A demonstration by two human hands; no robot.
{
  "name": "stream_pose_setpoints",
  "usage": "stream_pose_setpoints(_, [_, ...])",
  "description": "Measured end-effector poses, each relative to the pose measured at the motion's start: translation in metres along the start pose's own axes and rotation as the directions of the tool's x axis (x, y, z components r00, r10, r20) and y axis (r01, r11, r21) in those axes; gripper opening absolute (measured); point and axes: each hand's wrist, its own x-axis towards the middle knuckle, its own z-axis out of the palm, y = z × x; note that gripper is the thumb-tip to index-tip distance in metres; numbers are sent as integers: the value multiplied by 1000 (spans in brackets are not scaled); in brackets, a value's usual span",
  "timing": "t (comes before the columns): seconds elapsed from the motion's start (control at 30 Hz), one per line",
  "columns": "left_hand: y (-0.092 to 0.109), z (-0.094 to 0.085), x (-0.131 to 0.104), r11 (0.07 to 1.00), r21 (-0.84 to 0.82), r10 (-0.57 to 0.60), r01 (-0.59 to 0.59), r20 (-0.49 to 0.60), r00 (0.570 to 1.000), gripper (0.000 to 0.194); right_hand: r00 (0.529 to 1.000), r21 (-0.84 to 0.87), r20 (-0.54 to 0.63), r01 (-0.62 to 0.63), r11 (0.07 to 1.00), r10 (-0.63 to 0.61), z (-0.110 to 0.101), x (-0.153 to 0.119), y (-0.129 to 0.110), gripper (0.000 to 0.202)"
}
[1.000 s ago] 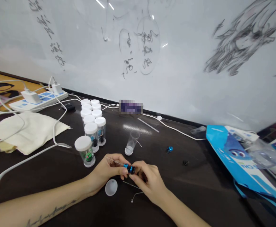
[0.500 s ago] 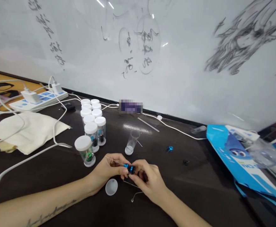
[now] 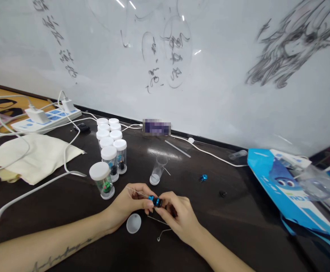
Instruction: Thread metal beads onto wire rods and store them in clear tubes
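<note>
Between the fingertips of both hands is a small blue-and-black cylindrical part [image 3: 155,201]; its exact kind is too small to make out. My left hand [image 3: 133,200] pinches its blue end, and a thin wire [image 3: 136,192] runs back over those fingers. My right hand [image 3: 179,213] grips the black end, with its lower fingers curled under and partly hidden. Just below the left hand lies a white round cap [image 3: 133,223]. A thin wire with a looped end [image 3: 158,238] lies beside the right hand. Beyond the hands, a clear tube [image 3: 159,169] stands tilted in view.
Several white-lidded clear jars [image 3: 102,179] stand left of centre. A small blue part [image 3: 204,177] and a small black piece [image 3: 222,193] lie to the right. A blue bag [image 3: 289,196] is at far right. White cables, a power strip [image 3: 51,117] and a cream cloth [image 3: 34,156] occupy the left.
Both hands keep the same pinch on the blue-and-black part, which appears slightly turned. Nothing else has visibly moved apart from a tiny camera shift.
</note>
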Motion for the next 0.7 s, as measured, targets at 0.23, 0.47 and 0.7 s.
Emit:
stream_pose_setpoints(0.23, [0,-1,0,1000,10,0,0,1,1000,17,1000,18,7,-1,1000,1,1,0,1,15])
stream_pose_setpoints(0.47, [0,0,0,1000,7,5,-5,7,1000,17,1000,34,28,-13,999,12,0,0,0,16])
stream_pose_setpoints(0.7, [-2,-2,0,1000,4,9,-9,15,1000,16,1000,16,14,13,1000,-13,0,1,-1,15])
